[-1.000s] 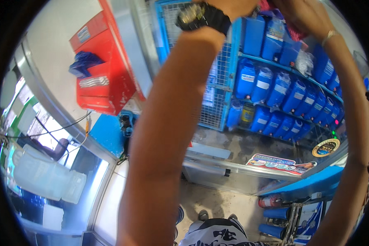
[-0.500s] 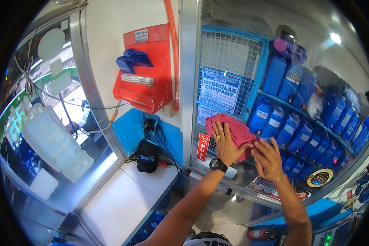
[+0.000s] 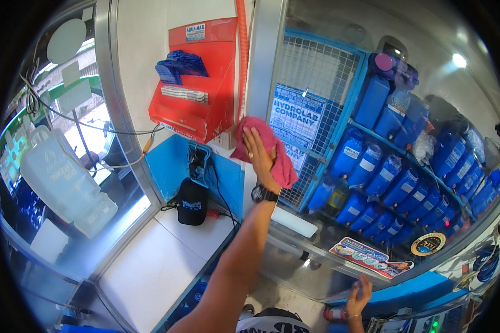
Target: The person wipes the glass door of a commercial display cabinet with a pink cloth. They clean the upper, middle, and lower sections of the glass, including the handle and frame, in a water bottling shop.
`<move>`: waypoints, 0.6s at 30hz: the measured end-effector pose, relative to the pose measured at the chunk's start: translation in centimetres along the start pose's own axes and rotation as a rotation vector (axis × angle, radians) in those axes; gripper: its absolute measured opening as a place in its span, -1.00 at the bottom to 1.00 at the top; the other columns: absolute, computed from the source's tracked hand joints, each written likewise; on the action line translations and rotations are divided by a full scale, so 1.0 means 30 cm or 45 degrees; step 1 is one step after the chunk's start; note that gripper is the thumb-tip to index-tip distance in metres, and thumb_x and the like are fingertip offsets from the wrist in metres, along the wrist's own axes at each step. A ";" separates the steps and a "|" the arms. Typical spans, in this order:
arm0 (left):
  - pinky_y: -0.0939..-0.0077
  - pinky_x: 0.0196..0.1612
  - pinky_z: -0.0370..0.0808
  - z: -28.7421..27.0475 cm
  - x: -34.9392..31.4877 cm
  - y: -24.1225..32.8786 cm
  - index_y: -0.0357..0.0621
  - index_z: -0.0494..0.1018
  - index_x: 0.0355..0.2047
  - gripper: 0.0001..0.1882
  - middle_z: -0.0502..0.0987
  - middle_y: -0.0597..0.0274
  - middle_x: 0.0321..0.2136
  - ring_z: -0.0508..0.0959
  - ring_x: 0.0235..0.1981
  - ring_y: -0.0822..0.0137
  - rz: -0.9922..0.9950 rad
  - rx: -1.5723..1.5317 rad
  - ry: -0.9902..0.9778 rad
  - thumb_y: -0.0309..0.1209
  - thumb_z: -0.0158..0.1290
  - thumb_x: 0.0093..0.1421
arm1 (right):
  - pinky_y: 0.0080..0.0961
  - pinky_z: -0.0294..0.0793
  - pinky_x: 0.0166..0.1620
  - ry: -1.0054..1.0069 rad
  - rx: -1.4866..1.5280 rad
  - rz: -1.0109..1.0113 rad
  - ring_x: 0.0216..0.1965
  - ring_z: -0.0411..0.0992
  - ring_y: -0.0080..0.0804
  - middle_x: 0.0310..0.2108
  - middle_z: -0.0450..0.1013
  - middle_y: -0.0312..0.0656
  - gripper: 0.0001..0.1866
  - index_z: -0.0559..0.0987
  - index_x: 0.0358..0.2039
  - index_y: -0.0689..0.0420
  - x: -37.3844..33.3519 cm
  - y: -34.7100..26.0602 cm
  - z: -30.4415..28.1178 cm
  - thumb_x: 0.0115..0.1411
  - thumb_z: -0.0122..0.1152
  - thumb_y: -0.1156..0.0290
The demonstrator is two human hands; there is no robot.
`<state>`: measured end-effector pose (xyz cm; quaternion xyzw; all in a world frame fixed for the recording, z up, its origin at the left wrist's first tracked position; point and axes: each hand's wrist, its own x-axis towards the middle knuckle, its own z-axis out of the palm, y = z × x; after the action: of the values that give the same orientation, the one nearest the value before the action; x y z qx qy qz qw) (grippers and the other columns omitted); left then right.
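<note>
My left hand (image 3: 260, 158), with a dark watch on the wrist, presses a pink cloth (image 3: 285, 166) against the metal door frame (image 3: 264, 61) and the edge of the glass. Its fingers lie together and stretched over the cloth, which bunches out on both sides of the hand. Low on the right, my right hand (image 3: 359, 297) hangs away from the glass, holding nothing, its fingers loosely apart and partly curled. Below the cloth, a pale horizontal bar (image 3: 294, 223) crosses the door.
A red wall holder (image 3: 203, 72) with dark blue packets hangs left of the frame. Behind the glass, blue jugs (image 3: 347, 158) line shelves beside a wire-mesh panel (image 3: 330, 72). A black cap (image 3: 193, 205) rests on a white tiled counter (image 3: 150, 272). Cables (image 3: 486, 261) hang at the right edge.
My left hand has carried the cloth leftward from the glass onto the door frame. My right hand has dropped away from beside the cloth toward the lower edge. The red sticker is now hidden.
</note>
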<state>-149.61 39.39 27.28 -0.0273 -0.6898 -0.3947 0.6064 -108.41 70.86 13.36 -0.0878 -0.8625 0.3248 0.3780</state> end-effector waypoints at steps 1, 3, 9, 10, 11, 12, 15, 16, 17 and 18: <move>-0.10 0.52 -0.04 0.025 0.044 -0.008 -0.24 -0.02 0.50 -0.13 -0.05 -0.18 0.50 0.00 0.50 -0.20 0.061 0.079 -0.007 -0.16 0.06 0.30 | -0.03 0.28 0.33 -0.032 -0.026 -0.011 0.09 0.48 0.04 0.01 0.55 0.04 -0.71 0.64 -0.03 0.26 -0.032 0.020 -0.004 0.22 0.20 0.55; -0.10 0.51 -0.04 0.033 0.137 0.010 -0.28 -0.02 0.49 -0.12 -0.07 -0.18 0.51 -0.02 0.51 -0.21 0.161 0.094 -0.036 -0.16 0.07 0.30 | -0.05 0.31 0.31 -0.069 -0.052 -0.040 0.08 0.48 0.04 0.00 0.55 0.03 -0.71 0.64 -0.04 0.26 -0.063 0.048 0.000 0.22 0.20 0.55; 0.05 0.44 0.18 0.028 0.749 0.290 -0.28 0.07 0.46 -0.20 0.09 -0.15 0.47 0.09 0.48 -0.15 0.638 -0.017 0.045 -0.08 0.00 0.36 | 0.02 0.33 0.29 -0.164 -0.017 -0.172 0.09 0.47 0.09 -0.01 0.55 0.04 -0.68 0.64 -0.05 0.26 -0.006 0.000 0.033 0.17 0.16 0.60; 0.04 0.43 0.18 0.030 0.861 0.333 -0.24 0.11 0.45 -0.25 0.13 -0.10 0.46 0.14 0.46 -0.11 0.748 -0.002 0.127 -0.07 -0.04 0.39 | 0.03 0.32 0.29 -0.177 -0.021 -0.246 0.10 0.46 0.10 0.00 0.54 0.04 -0.67 0.64 -0.04 0.26 0.031 -0.026 0.038 0.16 0.16 0.61; 0.00 0.46 0.11 0.033 0.969 0.368 -0.28 0.09 0.45 -0.24 0.12 -0.14 0.45 0.13 0.46 -0.12 0.713 -0.062 -0.093 -0.06 -0.07 0.42 | 0.05 0.32 0.29 -0.193 -0.026 -0.312 0.11 0.45 0.12 0.01 0.54 0.05 -0.67 0.63 -0.04 0.25 0.070 -0.056 0.038 0.16 0.15 0.61; -0.04 0.48 0.01 0.047 1.032 0.400 -0.36 0.00 0.46 -0.27 0.04 -0.32 0.45 0.04 0.50 -0.14 0.861 -0.099 0.085 -0.07 -0.23 0.49 | 0.08 0.27 0.32 -0.186 -0.066 -0.396 0.19 0.41 0.18 0.10 0.50 0.09 -0.63 0.62 0.01 0.25 0.123 -0.087 0.038 0.16 0.16 0.60; 0.02 0.49 0.03 0.057 1.040 0.389 -0.34 -0.04 0.48 -0.26 0.00 -0.22 0.48 0.00 0.51 -0.07 0.852 -0.017 0.087 -0.12 -0.18 0.47 | 0.13 0.14 0.38 0.039 -0.311 -0.668 0.37 0.24 0.20 0.30 0.34 0.14 -0.52 0.53 0.19 0.21 0.333 -0.167 0.023 0.23 0.17 0.52; 0.01 0.49 0.02 0.048 0.973 0.358 -0.34 0.00 0.47 -0.24 0.06 -0.20 0.46 0.05 0.49 -0.11 0.848 0.007 0.076 -0.10 -0.12 0.44 | 0.14 0.10 0.40 0.120 -0.378 -0.684 0.42 0.18 0.19 0.36 0.29 0.15 -0.49 0.49 0.25 0.20 0.404 -0.190 0.012 0.26 0.17 0.49; 0.00 0.49 0.02 0.035 0.887 0.322 -0.34 0.04 0.46 -0.22 0.12 -0.19 0.45 0.10 0.47 -0.15 0.855 0.010 0.089 -0.08 -0.05 0.42 | 0.13 0.09 0.40 0.211 -0.363 -0.709 0.43 0.16 0.19 0.37 0.27 0.15 -0.49 0.47 0.26 0.20 0.470 -0.208 0.000 0.29 0.16 0.48; -0.02 0.50 -0.01 0.018 0.776 0.277 -0.36 0.02 0.46 -0.21 0.11 -0.20 0.45 0.08 0.48 -0.17 0.785 0.031 0.010 -0.13 -0.02 0.40 | 0.13 0.08 0.41 0.284 -0.370 -0.706 0.44 0.14 0.20 0.38 0.25 0.15 -0.50 0.46 0.28 0.20 0.527 -0.224 -0.014 0.32 0.14 0.47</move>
<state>-151.90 35.14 51.54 -0.2265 -0.6512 -0.1842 0.7005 -118.52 72.14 27.18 0.0623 -0.8441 0.0717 0.5277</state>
